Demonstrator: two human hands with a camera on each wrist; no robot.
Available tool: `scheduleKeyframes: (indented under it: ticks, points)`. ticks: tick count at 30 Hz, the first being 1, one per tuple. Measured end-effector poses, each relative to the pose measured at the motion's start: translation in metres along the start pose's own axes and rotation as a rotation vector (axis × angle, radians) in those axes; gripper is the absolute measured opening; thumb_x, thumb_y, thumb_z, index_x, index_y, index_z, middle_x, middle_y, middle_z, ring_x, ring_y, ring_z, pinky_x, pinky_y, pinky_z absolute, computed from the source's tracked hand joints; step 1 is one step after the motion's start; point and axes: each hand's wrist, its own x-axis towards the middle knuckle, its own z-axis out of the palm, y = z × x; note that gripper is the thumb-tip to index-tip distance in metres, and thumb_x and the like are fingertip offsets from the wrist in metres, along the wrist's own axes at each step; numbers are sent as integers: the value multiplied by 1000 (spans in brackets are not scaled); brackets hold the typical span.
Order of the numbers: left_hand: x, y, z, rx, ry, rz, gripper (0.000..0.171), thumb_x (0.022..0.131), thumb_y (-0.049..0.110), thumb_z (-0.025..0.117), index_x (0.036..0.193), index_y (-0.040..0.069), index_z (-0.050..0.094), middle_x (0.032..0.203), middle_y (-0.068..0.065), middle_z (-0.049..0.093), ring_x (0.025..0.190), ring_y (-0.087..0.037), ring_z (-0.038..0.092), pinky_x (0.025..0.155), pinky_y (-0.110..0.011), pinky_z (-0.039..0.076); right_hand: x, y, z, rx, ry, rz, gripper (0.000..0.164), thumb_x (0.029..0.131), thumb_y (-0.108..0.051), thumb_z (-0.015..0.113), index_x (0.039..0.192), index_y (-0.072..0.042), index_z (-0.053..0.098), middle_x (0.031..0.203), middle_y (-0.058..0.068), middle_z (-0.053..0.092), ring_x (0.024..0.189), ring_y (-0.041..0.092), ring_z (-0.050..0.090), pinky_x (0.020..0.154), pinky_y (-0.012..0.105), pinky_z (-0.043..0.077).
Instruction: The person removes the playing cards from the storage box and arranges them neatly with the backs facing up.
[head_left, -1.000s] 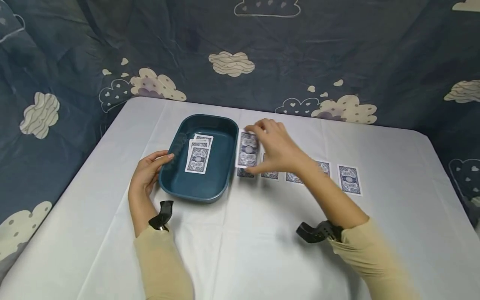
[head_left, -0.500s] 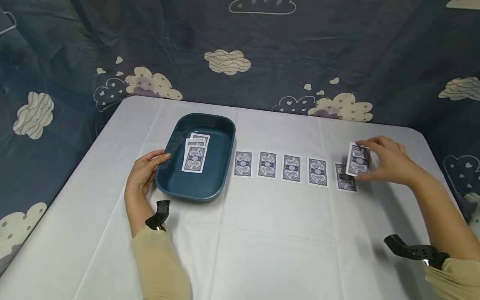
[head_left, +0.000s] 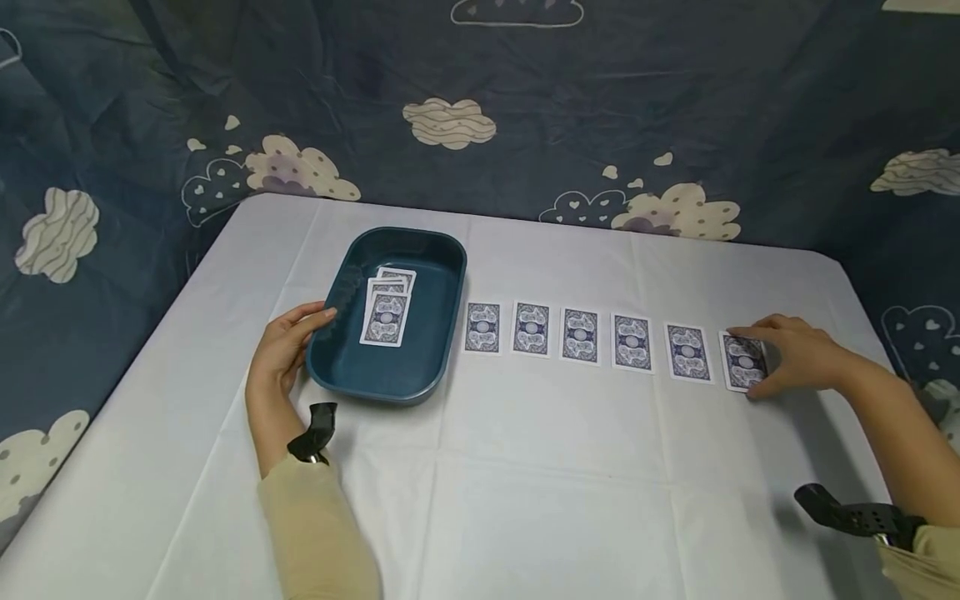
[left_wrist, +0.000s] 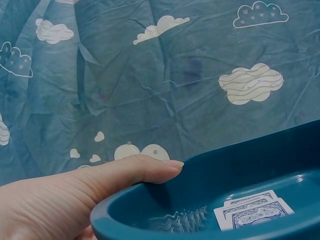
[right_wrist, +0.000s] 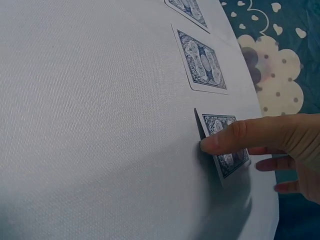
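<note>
My left hand (head_left: 281, 354) grips the left wall of a dark teal tray (head_left: 330, 379), its thumb (left_wrist: 150, 169) over the rim in the left wrist view. A few overlapping playing cards (head_left: 387, 319) lie face down inside the tray. At the right end of a row, my right hand (head_left: 802, 354) pinches a face-down playing card (head_left: 744, 362) by its edges. In the right wrist view that playing card (right_wrist: 225, 120) is slightly tilted, one edge off the cloth. Just left of it lies another face-down card (head_left: 688, 352), apart from it.
More face-down cards (head_left: 632, 342) run in a spaced row from the tray's right side across the white tablecloth (head_left: 547, 467). Behind the table hangs a dark blue cloth (head_left: 525, 108) with cloud prints.
My right hand has carried a card from beside the tray to the row's right end and lowered it beside the last one. My left hand has stayed on the tray.
</note>
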Motion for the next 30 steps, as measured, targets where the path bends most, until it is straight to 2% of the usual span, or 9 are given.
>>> scheduleKeyframes:
  ticks: [5,9,12,14,18,21,25,30]
  points:
    - [1,1,1,-10,-3,24,32,78,24,75,105,18,59,76,9,68,61,-3,62,57,-19,51,0,-1,-3,-1,-23,21,104,49,-51,85,131,-1,45,120,34,40,107,54,37,83,70,32]
    - [1,1,1,-15,-5,19,32,78,24,76,105,18,59,78,10,68,63,-3,62,58,-19,51,1,-5,-6,-13,-30,34,105,50,-52,84,132,0,44,119,35,40,106,55,36,84,70,30]
    - [1,1,1,-11,-6,11,32,78,24,76,104,18,59,79,10,68,64,-3,63,59,-19,51,3,-14,-10,-22,18,41,103,53,-58,81,132,-3,45,121,35,41,107,55,36,85,72,27]
    - [0,0,1,-5,-6,6,32,77,25,76,104,18,59,79,10,68,65,-3,63,59,-19,51,6,-27,-14,-25,79,49,99,55,-62,77,130,-6,47,122,33,41,108,54,37,86,73,26]
    - [0,1,-1,4,-2,7,32,77,26,76,104,19,59,81,11,67,66,-2,62,59,-19,51,20,-64,-27,-29,235,39,88,60,-69,70,125,-12,55,122,29,45,107,51,41,86,70,30]
    - [-1,1,-1,10,4,6,32,77,26,76,104,19,59,84,11,67,68,-2,62,61,-19,51,33,-97,-39,-25,331,-10,80,64,-70,67,122,-15,58,120,25,48,103,47,46,85,66,36]
    - [-1,0,-1,13,3,5,31,79,26,75,104,20,59,86,11,66,69,-3,62,62,-19,50,53,-145,-47,-2,417,-91,74,65,-70,66,119,-19,59,117,19,51,100,40,49,82,60,40]
    - [-2,-1,0,24,6,6,29,77,28,75,101,20,60,88,12,65,72,-2,62,64,-19,51,72,-207,-47,48,496,-208,72,64,-71,64,116,-22,61,113,11,51,97,33,50,81,52,42]
